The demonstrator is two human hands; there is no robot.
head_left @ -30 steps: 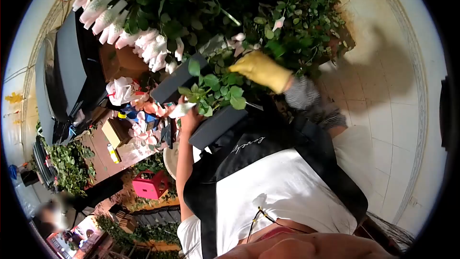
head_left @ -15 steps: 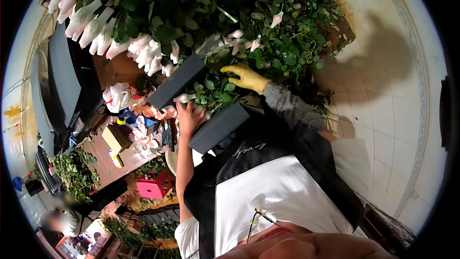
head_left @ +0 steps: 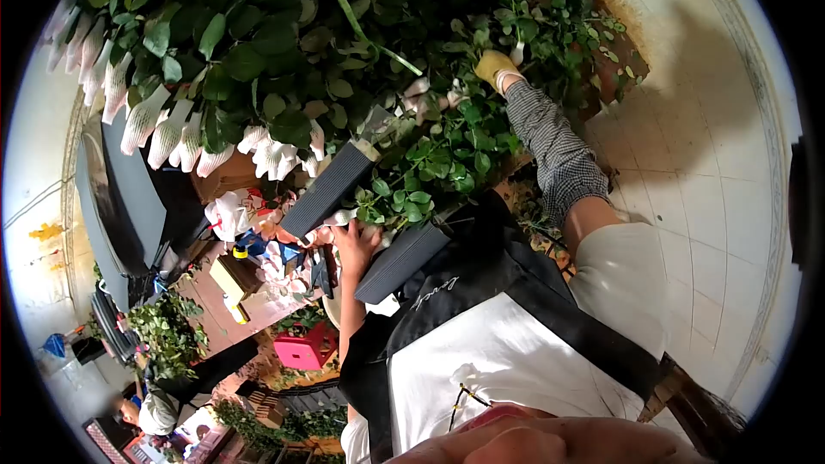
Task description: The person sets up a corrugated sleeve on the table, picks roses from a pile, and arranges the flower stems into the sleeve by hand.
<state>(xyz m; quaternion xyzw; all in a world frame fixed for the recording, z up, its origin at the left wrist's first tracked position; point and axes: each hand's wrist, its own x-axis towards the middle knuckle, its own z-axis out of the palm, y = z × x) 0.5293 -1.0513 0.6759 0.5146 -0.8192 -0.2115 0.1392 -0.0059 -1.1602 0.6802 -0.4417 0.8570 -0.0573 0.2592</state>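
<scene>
My left hand (head_left: 356, 247), bare, has its fingers apart against pale netted rose heads (head_left: 341, 218) between two dark ridged blocks. One block (head_left: 331, 189) stands beyond the hand, the other (head_left: 402, 263) against my apron. Leafy rose stems (head_left: 423, 179) lie in the gap, their heads toward my left hand. Off at the right, my right hand (head_left: 497, 69) in a yellow glove reaches into the pile of foliage (head_left: 550, 26). Its fingers look closed, but leaves cover the tips. Close beside the glove shows a single pale rose bud (head_left: 517, 53).
Netted roses (head_left: 142, 120) hang over the far left edge of the heap. Loose petals (head_left: 279, 271), a yellow bottle (head_left: 235, 309) and a small box (head_left: 234, 278) lie on the table. A pink stool (head_left: 305, 348) stands below. Another person (head_left: 156, 412) is at lower left.
My gloved right hand has moved away from the blocks, up and right into the foliage, its fingers now drawn in. My left hand stays at the rose heads. The view has shifted slightly.
</scene>
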